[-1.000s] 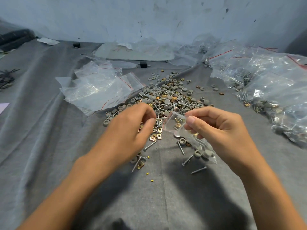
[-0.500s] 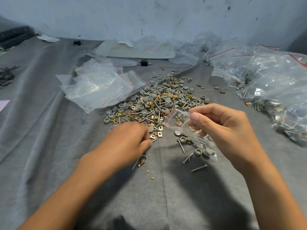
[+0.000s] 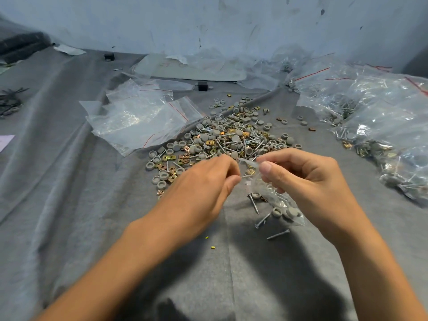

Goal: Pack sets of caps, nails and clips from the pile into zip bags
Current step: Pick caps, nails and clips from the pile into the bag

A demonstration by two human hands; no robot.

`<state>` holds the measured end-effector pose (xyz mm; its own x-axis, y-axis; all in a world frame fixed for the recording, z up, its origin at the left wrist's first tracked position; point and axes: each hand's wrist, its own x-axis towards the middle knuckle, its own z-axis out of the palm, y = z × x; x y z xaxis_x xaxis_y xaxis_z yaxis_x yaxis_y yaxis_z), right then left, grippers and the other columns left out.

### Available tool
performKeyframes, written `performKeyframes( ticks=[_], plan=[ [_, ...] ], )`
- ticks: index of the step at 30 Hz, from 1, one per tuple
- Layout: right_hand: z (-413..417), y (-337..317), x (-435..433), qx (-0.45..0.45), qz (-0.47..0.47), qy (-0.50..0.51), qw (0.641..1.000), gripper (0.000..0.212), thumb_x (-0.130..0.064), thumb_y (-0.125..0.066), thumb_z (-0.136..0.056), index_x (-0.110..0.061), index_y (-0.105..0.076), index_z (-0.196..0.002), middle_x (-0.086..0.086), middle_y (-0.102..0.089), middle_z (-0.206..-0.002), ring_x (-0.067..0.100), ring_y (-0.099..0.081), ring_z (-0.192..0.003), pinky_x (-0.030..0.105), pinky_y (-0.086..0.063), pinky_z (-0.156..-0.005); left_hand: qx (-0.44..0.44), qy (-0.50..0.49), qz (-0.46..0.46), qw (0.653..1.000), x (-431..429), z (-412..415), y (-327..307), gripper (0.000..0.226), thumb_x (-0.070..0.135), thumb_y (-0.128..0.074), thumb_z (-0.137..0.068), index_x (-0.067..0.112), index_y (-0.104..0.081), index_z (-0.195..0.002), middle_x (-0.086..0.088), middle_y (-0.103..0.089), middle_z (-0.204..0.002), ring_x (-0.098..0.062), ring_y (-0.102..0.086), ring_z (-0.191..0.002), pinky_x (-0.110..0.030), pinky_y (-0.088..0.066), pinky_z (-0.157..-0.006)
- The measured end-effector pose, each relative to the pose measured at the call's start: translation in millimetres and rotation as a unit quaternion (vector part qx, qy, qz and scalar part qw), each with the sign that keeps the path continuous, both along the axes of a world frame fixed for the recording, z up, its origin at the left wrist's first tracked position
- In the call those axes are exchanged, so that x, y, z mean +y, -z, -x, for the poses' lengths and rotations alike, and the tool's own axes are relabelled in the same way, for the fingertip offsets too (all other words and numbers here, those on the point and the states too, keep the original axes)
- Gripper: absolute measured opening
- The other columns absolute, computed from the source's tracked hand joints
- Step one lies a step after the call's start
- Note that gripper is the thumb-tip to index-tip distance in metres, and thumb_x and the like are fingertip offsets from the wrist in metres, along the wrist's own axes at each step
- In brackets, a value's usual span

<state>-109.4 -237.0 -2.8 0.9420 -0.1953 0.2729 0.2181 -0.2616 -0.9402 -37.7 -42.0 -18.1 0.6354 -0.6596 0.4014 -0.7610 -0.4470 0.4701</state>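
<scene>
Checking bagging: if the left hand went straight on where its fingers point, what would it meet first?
The mouth of the zip bag held by the right hand; the left hand pinches a nail toward it. Depth unclear.

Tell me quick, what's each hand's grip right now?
Left hand: closed, pinching a nail at the mouth of the zip bag.
Right hand: closed, pinching that bag's rim.

Setting. A pale blue-white wall (image 3: 208, 24), scuffed and flecked with dark marks, closes the far side. A creased grey cloth (image 3: 58, 181) covers the table. A dark bundle (image 3: 20, 46), possibly rolled fabric, lies at far left. Light is soft and even, with a broad shadow (image 3: 254, 286) on the near cloth.
</scene>
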Motion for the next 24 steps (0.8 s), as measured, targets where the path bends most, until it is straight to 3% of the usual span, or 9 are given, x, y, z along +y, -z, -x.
performKeyframes(
  ticks=[3,6,11,14,19,24],
  plan=[
    [-1,-1,-3,-0.018,0.005,0.019,1.0,0.013,-0.027,-0.075,-0.085,-0.019,-0.081,-0.094,0.005,-0.071,-0.074,0.008,-0.058,-0.067,0.021,-0.047,-0.06,0.037,-0.011,0.07,0.997,-2,-4,-1,0.021,0.035,-0.048,-0.104,0.023,-0.057,-0.118,0.013,-0.06,-0.089,-0.008,-0.056,-0.082,-0.031,-0.045,-0.075],
    [0,-2,-11,-0.049,-0.019,0.075,0.996,0.013,-0.031,-0.074,-0.085,-0.023,-0.081,-0.092,-0.002,-0.069,-0.071,0.009,-0.053,-0.065,0.023,-0.044,-0.057,0.041,-0.065,0.129,0.989,6,-18,-7,0.016,0.029,-0.05,-0.104,0.024,-0.062,-0.113,0.017,-0.062,-0.086,-0.005,-0.059,-0.08,-0.024,-0.044,-0.07],
    [-3,-4,-25,-0.091,-0.139,0.21,0.964,0.007,-0.02,-0.071,-0.095,-0.023,-0.076,-0.092,-0.008,-0.066,-0.079,0.007,-0.051,-0.067,0.018,-0.043,-0.055,0.039,-0.124,-0.063,0.99,17,-35,1,0.01,0.028,-0.058,-0.099,0.027,-0.067,-0.104,0.012,-0.065,-0.1,-0.01,-0.057,-0.092,-0.031,-0.042,-0.08],
    [-2,-4,-33,-0.07,-0.198,0.234,0.949,0.008,-0.02,-0.068,-0.097,-0.023,-0.075,-0.093,-0.006,-0.063,-0.084,0.008,-0.05,-0.07,0.018,-0.042,-0.055,0.068,-0.103,-0.142,0.982,11,-30,6,0.007,0.037,-0.062,-0.095,0.03,-0.064,-0.095,0.013,-0.063,-0.094,-0.012,-0.06,-0.091,-0.038,-0.05,-0.082],
    [-2,-4,-32,-0.066,-0.187,0.226,0.954,0.006,-0.021,-0.069,-0.096,-0.019,-0.074,-0.099,-0.001,-0.061,-0.085,0.009,-0.049,-0.071,0.018,-0.042,-0.054,0.025,-0.155,-0.19,0.969,-1,-24,19,0.031,0.057,-0.06,-0.091,0.026,-0.061,-0.095,0.006,-0.061,-0.094,-0.019,-0.059,-0.089,-0.038,-0.05,-0.076],
    [-3,-2,-26,-0.071,-0.141,0.204,0.966,0.007,-0.019,-0.069,-0.096,-0.02,-0.076,-0.094,-0.006,-0.065,-0.079,0.009,-0.05,-0.068,0.018,-0.043,-0.054,0.029,-0.122,-0.188,0.974,-8,-22,18,0.031,0.05,-0.056,-0.096,0.028,-0.067,-0.115,0.003,-0.06,-0.109,-0.021,-0.058,-0.103,-0.036,-0.046,-0.082]
  ],
)
